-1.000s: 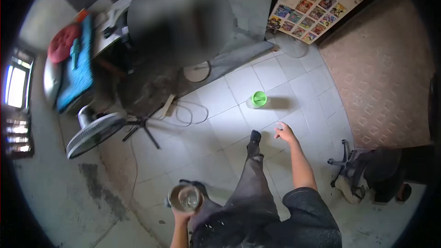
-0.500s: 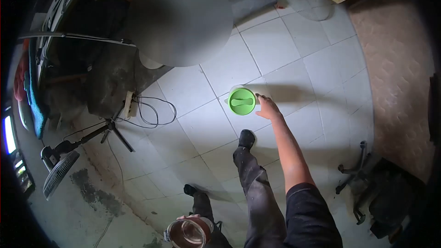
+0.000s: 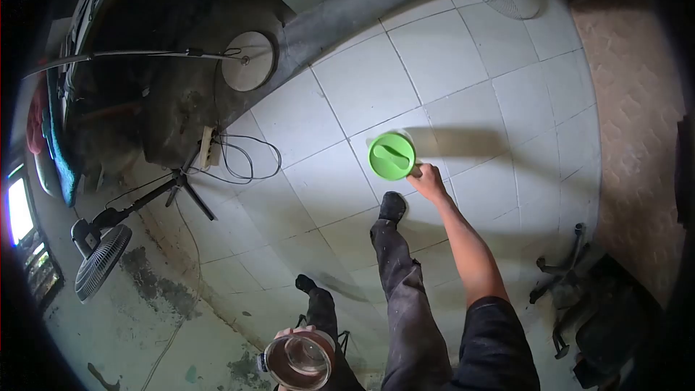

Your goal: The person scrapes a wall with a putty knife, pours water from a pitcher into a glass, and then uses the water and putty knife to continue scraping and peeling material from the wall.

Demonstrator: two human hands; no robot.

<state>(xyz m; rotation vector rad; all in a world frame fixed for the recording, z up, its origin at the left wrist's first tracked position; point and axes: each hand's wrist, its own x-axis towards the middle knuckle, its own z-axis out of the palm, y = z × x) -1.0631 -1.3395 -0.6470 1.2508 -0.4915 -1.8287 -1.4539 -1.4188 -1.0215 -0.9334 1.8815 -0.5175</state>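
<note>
A pitcher with a bright green lid (image 3: 392, 157) stands on the white tiled floor in front of my foot. My right hand (image 3: 428, 182) is closed around its handle at the lower right side of the lid. Low in the view, my left hand (image 3: 288, 332) holds a clear round container (image 3: 304, 363) with a reddish-brown band. Its open mouth faces up, and a clear rounded shape shows inside. Most of my left fingers are hidden behind the container.
A standing fan (image 3: 103, 261) and a black tripod base (image 3: 179, 185) are at left, beside a power strip (image 3: 208, 146) and looped black cable (image 3: 250, 166). A round white base (image 3: 248, 62) carries a pole. A black wheeled chair (image 3: 608, 311) and brown mattress (image 3: 622, 123) lie right.
My right hand has gone from open fingers beside the pitcher to gripping its handle. The lid's grip has turned. The blurred grey disc at the top is gone from view.
</note>
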